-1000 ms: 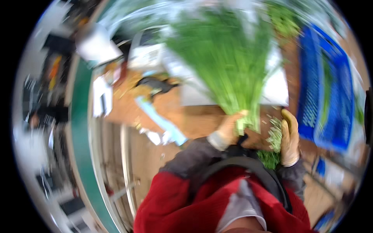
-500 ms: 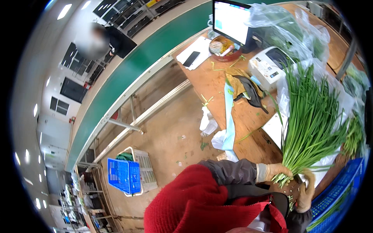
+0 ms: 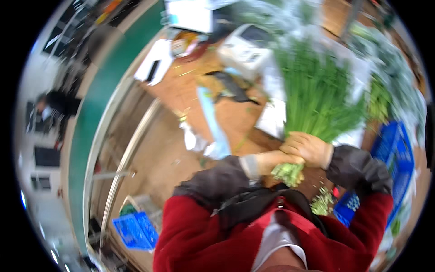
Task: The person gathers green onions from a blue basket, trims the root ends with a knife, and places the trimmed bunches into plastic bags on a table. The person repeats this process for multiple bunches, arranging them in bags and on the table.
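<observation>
A large bunch of long green garlic chives fans out away from me over the table, its pale cut ends pointing toward my body. My left hand, in what looks like a tan glove, is closed around the stems just above those ends. Over the stems a little farther up, my right hand is closed as well, touching the left one. Short pale stem pieces lie on the table below my right forearm. Motion blurs the picture, and the fingers' undersides are hidden.
Right of me stands a blue crate. A white label printer, a monitor, a round red container and a dark phone occupy the far table. Clear plastic bags lie beyond the chives. A blue basket is at lower left.
My view has swung right. My right hand has come up from beside the stem ends onto the bunch, next to my left hand, which still holds the stems.
</observation>
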The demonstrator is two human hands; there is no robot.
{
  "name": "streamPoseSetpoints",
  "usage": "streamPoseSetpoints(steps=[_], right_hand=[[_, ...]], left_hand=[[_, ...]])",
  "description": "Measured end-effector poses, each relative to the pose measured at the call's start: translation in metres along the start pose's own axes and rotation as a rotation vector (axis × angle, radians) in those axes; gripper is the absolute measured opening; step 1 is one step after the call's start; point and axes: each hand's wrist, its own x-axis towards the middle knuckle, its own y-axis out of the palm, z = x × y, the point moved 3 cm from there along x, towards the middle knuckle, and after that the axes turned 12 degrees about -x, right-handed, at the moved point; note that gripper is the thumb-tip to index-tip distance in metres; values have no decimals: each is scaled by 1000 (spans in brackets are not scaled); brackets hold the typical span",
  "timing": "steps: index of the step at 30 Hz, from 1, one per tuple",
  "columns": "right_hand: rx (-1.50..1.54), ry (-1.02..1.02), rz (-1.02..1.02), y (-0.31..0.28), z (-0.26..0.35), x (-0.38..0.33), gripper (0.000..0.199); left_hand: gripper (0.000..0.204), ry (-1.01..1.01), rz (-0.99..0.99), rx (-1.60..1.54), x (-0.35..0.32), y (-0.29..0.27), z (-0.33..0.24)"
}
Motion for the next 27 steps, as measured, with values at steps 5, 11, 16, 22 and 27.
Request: streamPoseSetpoints(steps=[5,11,16,22,27], right_hand=[[-106,85,-425,-140,-22,15,51],[332,474,-908,-289,-58,-37,47],[501,458,-1276,-347,-39,-72,50],[348,624,-1165,-347,10,-55,49],[-368,888,-932,-299,28,-22,66]], left_hand=[[65,140,143,529,-10,82,-111],[103,359,416,978,22,229,-237],[39,1067,197,1032,9,234,-258],[118,1702,292,1635,24,338,-148],[82,1274,384,986,33,340,-118]])
